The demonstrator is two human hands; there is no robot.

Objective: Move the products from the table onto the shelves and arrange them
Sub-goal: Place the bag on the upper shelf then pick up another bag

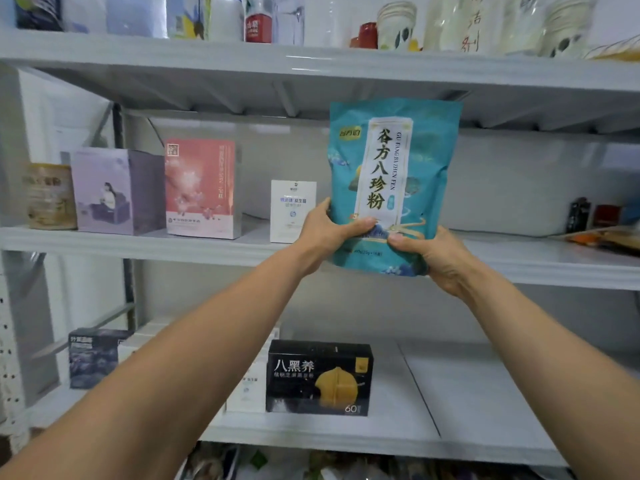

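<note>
forearms reach up from the lower edge. left hand and right hand each grip the bottom of the teal pouch, held upright in front of the middle shelf, not yet set down. pink box and black box already stand shelved; bench unseen, so remaining stock cannot be judged.

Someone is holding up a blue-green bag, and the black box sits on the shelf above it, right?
Not quite. The black box sits on the shelf below the blue-green bag, not above it. The bag itself is indeed being held up. The head view shows this.
</note>
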